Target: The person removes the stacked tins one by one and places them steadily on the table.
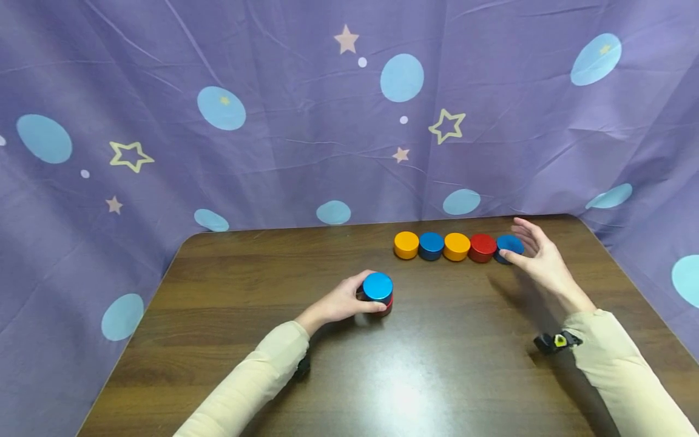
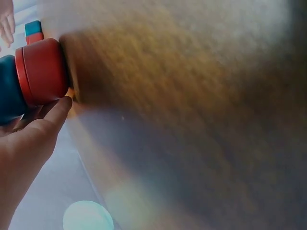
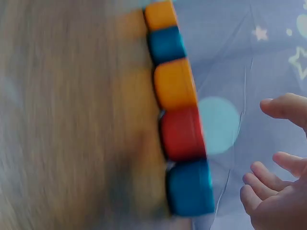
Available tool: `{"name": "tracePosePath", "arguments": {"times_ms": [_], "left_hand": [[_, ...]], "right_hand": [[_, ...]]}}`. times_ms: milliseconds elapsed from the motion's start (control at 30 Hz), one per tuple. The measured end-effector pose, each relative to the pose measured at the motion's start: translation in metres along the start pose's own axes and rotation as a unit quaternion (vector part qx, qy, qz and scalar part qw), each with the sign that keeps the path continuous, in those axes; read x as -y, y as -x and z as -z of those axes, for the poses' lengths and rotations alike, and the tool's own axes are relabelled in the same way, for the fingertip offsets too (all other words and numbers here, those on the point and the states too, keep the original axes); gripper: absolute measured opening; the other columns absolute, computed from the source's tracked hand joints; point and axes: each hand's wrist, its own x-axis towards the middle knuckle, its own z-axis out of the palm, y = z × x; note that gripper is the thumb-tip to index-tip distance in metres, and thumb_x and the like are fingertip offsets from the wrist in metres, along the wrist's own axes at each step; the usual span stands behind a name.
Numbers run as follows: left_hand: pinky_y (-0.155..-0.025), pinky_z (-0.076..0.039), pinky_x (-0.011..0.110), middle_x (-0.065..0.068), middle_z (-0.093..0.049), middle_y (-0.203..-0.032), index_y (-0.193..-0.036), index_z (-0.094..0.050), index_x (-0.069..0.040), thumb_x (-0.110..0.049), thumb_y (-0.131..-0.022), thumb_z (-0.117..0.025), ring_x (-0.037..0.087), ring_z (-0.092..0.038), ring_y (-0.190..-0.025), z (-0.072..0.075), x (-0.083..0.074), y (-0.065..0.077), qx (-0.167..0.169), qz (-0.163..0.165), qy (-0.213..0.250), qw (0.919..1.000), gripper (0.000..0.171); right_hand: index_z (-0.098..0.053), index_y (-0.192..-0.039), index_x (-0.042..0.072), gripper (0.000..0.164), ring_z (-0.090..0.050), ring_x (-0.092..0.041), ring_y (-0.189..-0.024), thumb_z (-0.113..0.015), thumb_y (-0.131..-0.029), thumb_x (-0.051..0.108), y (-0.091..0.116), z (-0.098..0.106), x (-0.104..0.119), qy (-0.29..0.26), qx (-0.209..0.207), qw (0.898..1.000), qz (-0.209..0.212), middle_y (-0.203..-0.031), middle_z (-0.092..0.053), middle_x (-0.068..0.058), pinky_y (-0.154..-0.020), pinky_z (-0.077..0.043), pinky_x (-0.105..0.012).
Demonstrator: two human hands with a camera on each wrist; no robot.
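Observation:
Near the middle of the table, a blue cylinder (image 1: 377, 286) sits on top of a red cylinder (image 2: 45, 72). My left hand (image 1: 349, 298) grips this stack from the left, thumb on the near side and fingers behind, mostly hidden. Farther right, my right hand (image 1: 546, 264) hovers at the right end of a row, thumb and fingers spread apart. Closest to it is the row's end blue cylinder (image 3: 191, 188); in the right wrist view the fingers (image 3: 261, 182) stand clear of it.
Leftward from that end, the row holds a red cylinder (image 1: 483, 248), a yellow cylinder (image 1: 456, 247), another blue cylinder (image 1: 431, 246) and another yellow cylinder (image 1: 406, 245), side by side near the back edge. A purple patterned curtain (image 1: 295, 121) hangs behind the brown wooden table (image 1: 246, 273).

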Motion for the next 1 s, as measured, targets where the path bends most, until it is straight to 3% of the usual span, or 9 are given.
{"name": "tracePosePath", "arguments": {"times_ms": [100, 433, 533, 700, 800, 1000], "left_hand": [[-0.098, -0.043, 0.037, 0.01, -0.058, -0.125, -0.135, -0.046, -0.005, -0.015, -0.081, -0.079, 0.022, -0.054, -0.114, 0.001, 0.001, 0.001, 0.008, -0.001, -0.012, 0.9999, 0.064], [-0.102, -0.038, 0.044, 0.012, -0.058, -0.128, -0.138, -0.044, -0.005, -0.019, -0.078, -0.082, 0.026, -0.053, -0.117, 0.005, 0.006, 0.002, 0.016, -0.01, -0.053, 0.9984, 0.073], [-0.107, -0.031, 0.051, 0.012, -0.049, -0.14, -0.142, -0.043, -0.007, -0.023, -0.076, -0.084, 0.03, -0.041, -0.131, 0.008, 0.009, 0.002, 0.003, 0.003, -0.068, 0.9977, 0.079], [-0.11, -0.011, 0.061, 0.01, -0.024, -0.157, -0.145, -0.043, -0.015, -0.026, -0.076, -0.084, 0.032, -0.008, -0.145, 0.009, 0.015, 0.0, 0.011, 0.016, -0.074, 0.9971, 0.082], [-0.11, -0.006, 0.062, 0.009, -0.02, -0.158, -0.146, -0.044, -0.018, -0.025, -0.077, -0.083, 0.031, -0.001, -0.145, 0.007, 0.016, -0.001, 0.021, 0.027, -0.056, 0.9979, 0.08], [-0.11, -0.002, 0.062, 0.006, -0.02, -0.158, -0.15, -0.035, -0.012, -0.025, -0.08, -0.081, 0.031, 0.003, -0.145, 0.004, 0.019, -0.003, 0.043, 0.036, -0.044, 0.9974, 0.086]], "right_hand": [[-0.034, -0.146, 0.002, 0.071, -0.045, -0.003, -0.119, -0.07, -0.085, -0.004, 0.003, -0.005, 0.009, -0.007, 0.015, 1.0, 0.02, -0.128, -0.048, 0.003, -0.104, -0.032, -0.018], [-0.039, -0.145, 0.003, 0.07, -0.047, -0.001, -0.119, -0.072, -0.083, -0.005, 0.009, -0.017, 0.031, -0.007, 0.04, 0.998, 0.054, -0.131, -0.051, -0.001, -0.101, -0.034, -0.015], [-0.04, -0.144, 0.003, 0.071, -0.048, -0.003, -0.12, -0.072, -0.081, -0.007, 0.011, -0.021, 0.034, -0.012, 0.046, 0.997, 0.067, -0.131, -0.052, 0.0, -0.101, -0.035, -0.016], [-0.039, -0.143, 0.002, 0.073, -0.048, -0.003, -0.119, -0.073, -0.08, -0.009, 0.016, -0.031, 0.039, -0.015, 0.062, 0.995, 0.071, -0.13, -0.052, -0.007, -0.101, -0.034, -0.017], [-0.038, -0.144, 0.003, 0.074, -0.047, -0.005, -0.121, -0.074, -0.08, -0.007, 0.02, -0.038, 0.044, -0.017, 0.081, 0.994, 0.068, -0.133, -0.049, -0.014, -0.102, -0.034, -0.017], [-0.036, -0.144, 0.0, 0.074, -0.043, -0.029, -0.127, -0.074, -0.08, -0.007, 0.026, -0.053, 0.049, -0.03, 0.108, 0.991, 0.078, -0.137, -0.044, -0.022, -0.104, -0.033, -0.018]]}}
